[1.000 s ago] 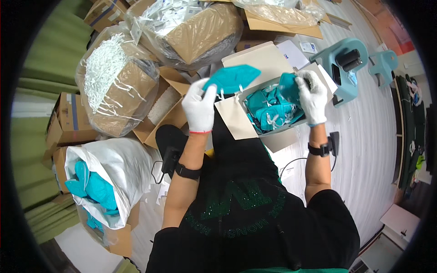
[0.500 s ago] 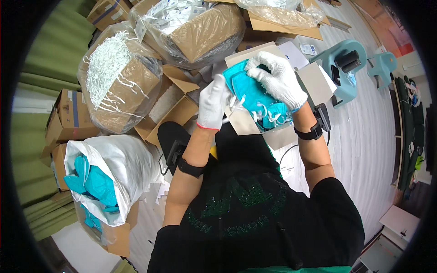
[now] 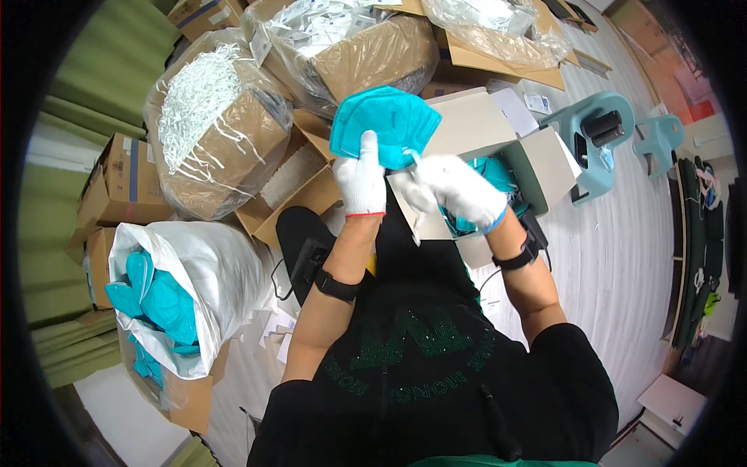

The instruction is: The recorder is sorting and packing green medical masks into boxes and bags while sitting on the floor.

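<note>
My left hand, in a white knitted glove, is closed on a teal face mask, its thumb across the lower edge. The mask is held up flat above the open white carton. At the mask's lower right corner, my gloved right hand pinches a white ear loop; its fingertips are slightly blurred. Beneath that hand, more teal masks lie in the white carton, partly hidden by the glove.
A white sack of teal masks stands at the left. Behind it are a plastic-lined box heaped with white strips and a box of small white packets. An open cardboard box sits near my left hand; a blue-green stool is at the right.
My left hand has taken hold of a teal mask, now lifted up and left out of the carton. My right hand has come down from the masks to the ear loop.
</note>
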Tool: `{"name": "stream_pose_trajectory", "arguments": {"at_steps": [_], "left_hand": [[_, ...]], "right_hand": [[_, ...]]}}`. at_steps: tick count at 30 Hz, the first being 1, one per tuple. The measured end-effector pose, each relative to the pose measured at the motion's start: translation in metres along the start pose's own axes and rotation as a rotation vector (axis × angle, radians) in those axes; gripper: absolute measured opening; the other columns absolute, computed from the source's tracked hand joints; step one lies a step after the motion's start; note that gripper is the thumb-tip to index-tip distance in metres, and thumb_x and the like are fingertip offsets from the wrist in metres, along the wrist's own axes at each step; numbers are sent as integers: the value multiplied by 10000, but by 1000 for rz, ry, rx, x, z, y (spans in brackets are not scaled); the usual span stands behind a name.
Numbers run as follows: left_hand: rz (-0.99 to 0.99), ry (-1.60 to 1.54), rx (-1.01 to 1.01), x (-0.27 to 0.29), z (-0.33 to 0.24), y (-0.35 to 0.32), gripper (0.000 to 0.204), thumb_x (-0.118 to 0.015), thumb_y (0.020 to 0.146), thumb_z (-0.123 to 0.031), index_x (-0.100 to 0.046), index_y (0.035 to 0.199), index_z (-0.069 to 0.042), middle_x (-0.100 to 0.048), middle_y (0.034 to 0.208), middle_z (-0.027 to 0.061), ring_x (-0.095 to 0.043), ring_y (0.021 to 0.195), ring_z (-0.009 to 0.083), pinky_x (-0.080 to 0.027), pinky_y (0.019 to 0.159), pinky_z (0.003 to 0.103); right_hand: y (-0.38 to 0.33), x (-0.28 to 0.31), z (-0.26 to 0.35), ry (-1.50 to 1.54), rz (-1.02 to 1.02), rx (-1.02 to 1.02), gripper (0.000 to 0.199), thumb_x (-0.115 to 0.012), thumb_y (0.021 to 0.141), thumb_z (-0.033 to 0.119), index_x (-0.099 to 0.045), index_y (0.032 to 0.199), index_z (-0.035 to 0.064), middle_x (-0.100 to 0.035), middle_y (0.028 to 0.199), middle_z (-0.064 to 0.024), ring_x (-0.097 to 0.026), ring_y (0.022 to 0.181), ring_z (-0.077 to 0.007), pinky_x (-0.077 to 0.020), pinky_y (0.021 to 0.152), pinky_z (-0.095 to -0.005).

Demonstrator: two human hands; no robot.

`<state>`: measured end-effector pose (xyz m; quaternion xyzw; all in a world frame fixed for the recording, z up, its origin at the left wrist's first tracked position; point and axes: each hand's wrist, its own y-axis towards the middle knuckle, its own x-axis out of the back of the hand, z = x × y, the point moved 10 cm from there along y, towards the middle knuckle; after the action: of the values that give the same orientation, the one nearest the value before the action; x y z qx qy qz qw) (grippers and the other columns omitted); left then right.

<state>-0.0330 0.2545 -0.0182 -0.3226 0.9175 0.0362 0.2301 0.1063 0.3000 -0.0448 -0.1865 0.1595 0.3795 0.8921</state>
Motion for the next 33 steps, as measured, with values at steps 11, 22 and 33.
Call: {"name": "stream_pose_trajectory", "arguments": {"at_steps": [11,22,33], "left_hand": [[277,-7,-71,-28,36,-11,401,-615,923,-150,-495,1282,-18,-549,1206,49,-529,1090,149,-448,929,294],[213,98,27,21,-20,-87,397,-544,961,-203,-471,1310,-29,-560,1231,65,-531,1133,161,-426,945,321],[744,-1211,1026,-46,11,-118,542,-355,956,-554,-549,801,-72,-271,494,-43,-270,394,82,-248,389,257]], "right_hand": [[60,29,0,733,-295,-56,231,-426,977,250,-508,837,84,-400,556,-8,-395,438,-146,-329,377,-302],[39,213,69,60,-793,331,285,-460,958,283,-633,1021,65,-571,627,14,-453,440,-151,-413,450,-262],[-8,-86,11,395,114,104,526,-625,883,375,-481,1244,21,-599,993,-72,-558,856,-163,-512,661,-270]]}}
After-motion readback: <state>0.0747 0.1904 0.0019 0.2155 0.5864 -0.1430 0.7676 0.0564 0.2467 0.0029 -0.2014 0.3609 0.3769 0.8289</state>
